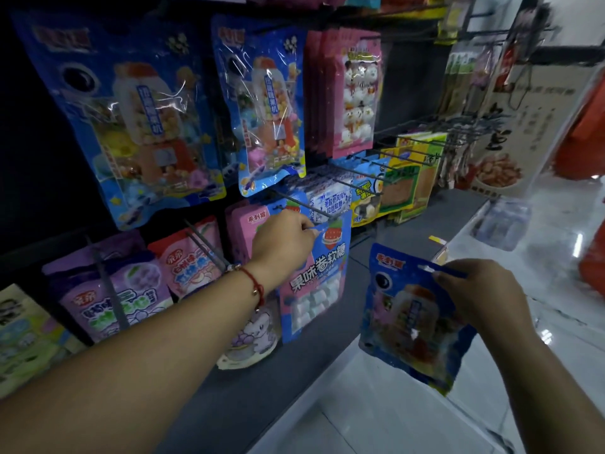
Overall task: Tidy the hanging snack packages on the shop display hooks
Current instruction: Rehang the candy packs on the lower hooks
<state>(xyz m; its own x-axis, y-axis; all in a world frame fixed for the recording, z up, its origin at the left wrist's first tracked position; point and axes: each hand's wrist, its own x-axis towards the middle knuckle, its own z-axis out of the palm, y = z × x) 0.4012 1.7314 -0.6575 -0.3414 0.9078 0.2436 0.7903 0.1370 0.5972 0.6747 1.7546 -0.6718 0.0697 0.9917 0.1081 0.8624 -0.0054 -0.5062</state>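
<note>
1. Our left hand [284,239] pinches the top edge of a blue-and-pink strawberry candy pack [319,276], fingers closed on its header. We judge this steadies the pack at the tip of its display hook [306,204] so it can be slid on or squared up.
2. Our right hand [481,298] grips a loose blue snack pack [414,322] by its top corner, thumb and fingers shut on the header strip. The pack dangles well clear of the rack, low and to the right, probably waiting for a free hook.
3. Matching large blue packs [262,106] hang on the upper row, which suggests where the loose one belongs.
4. We cannot tell whether the strawberry pack's hole is actually on the hook; our fingers cover that spot.
5. The left end of the rack is dark, and the far-right packages are blurred beyond reading.
</note>
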